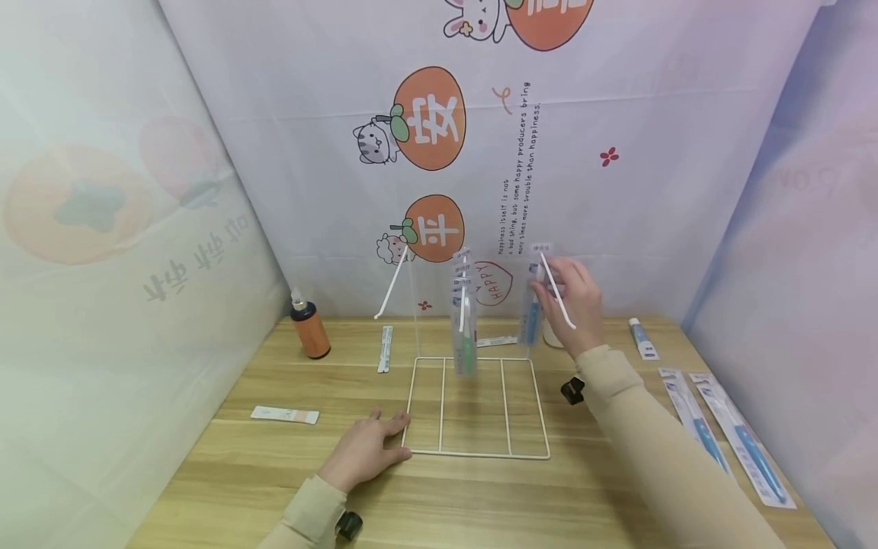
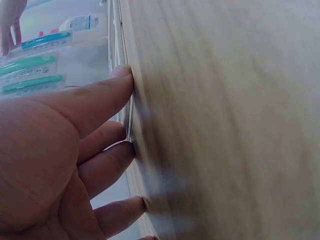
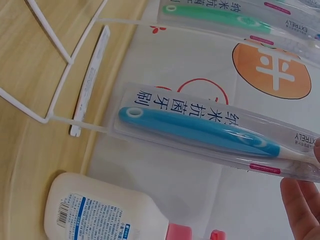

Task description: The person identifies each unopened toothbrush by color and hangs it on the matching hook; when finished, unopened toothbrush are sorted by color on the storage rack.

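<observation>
A white wire rack (image 1: 480, 455) stands on the wooden table with three hooks sticking out towards me. My left hand (image 1: 363, 450) rests at the front left corner of its base, fingertips on the wire and the tabletop. At the right hook (image 1: 558, 292), my right hand (image 1: 576, 301) pinches a packaged blue toothbrush (image 3: 200, 131) near its upper end. The pack hangs upright, its top card level with the hook's back end in the head view. Several packaged toothbrushes with green handles (image 1: 469, 347) hang from the middle hook. The left hook (image 1: 391, 282) is bare.
Two packaged blue toothbrushes (image 1: 746, 446) and a small tube (image 1: 643, 339) lie at the right. A white bottle (image 3: 100, 212) with a pink cap stands behind my right hand. An orange-labelled bottle (image 1: 312, 332) and thin sachets (image 1: 284, 415) are at the left. Curtains surround the table.
</observation>
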{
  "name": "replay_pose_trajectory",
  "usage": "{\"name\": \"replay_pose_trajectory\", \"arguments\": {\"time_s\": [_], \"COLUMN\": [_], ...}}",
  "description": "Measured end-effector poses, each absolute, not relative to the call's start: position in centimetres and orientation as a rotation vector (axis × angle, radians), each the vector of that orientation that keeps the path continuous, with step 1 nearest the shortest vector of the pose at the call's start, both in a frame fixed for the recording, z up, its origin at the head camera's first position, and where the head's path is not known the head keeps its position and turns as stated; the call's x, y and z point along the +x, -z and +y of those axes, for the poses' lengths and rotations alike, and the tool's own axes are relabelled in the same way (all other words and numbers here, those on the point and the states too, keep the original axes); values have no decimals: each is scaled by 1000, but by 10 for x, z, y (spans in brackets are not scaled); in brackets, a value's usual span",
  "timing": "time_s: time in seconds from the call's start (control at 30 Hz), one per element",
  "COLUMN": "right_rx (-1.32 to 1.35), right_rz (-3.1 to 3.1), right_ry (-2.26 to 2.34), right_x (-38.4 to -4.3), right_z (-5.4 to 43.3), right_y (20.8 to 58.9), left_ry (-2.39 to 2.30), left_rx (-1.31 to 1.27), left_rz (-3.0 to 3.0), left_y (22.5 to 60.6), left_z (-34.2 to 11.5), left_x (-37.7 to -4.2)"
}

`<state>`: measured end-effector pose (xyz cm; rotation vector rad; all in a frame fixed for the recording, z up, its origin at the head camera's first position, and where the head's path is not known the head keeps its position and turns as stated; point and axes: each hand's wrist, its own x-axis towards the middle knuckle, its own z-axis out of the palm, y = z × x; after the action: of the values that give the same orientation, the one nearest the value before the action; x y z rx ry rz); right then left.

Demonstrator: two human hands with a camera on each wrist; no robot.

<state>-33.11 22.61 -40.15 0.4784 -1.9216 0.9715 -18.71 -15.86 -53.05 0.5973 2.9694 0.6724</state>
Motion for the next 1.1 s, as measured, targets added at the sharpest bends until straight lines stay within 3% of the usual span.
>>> {"name": "replay_pose_trajectory", "arguments": {"time_s": [1.1], "right_rx": [461], "right_rz": [-1951], "right_ry": [-989], "right_x": [-335], "right_z": [229], "right_y": [405], "left_ry": [-664], "left_rx": [586], "left_rz": [2965], "left_y": [528], "left_z": [-158], "left_x": [-187]}}
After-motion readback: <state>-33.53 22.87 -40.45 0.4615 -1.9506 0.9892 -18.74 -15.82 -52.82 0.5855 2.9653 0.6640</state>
